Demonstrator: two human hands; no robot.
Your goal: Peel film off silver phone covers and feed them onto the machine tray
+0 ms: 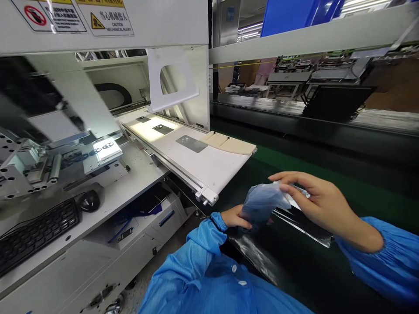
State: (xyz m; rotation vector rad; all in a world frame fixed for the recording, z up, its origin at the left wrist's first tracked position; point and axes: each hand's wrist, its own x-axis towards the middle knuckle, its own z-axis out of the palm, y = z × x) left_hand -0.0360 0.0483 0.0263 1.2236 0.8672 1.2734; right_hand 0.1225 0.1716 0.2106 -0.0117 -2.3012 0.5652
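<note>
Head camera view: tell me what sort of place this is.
Probably an electronics factory production line: a white machine bearing a caution label, flat grey metal plates on its white feed tray, and a long dark green conveyor belt.

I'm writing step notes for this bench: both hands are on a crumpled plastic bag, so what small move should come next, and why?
Probably draw the hands slightly apart to smooth the plastic bag. The left hand pinches its lower end, the right hand rests over its upper end, and it is bunched between them above a dark flat sheet, so it looks too crumpled to handle.
</note>
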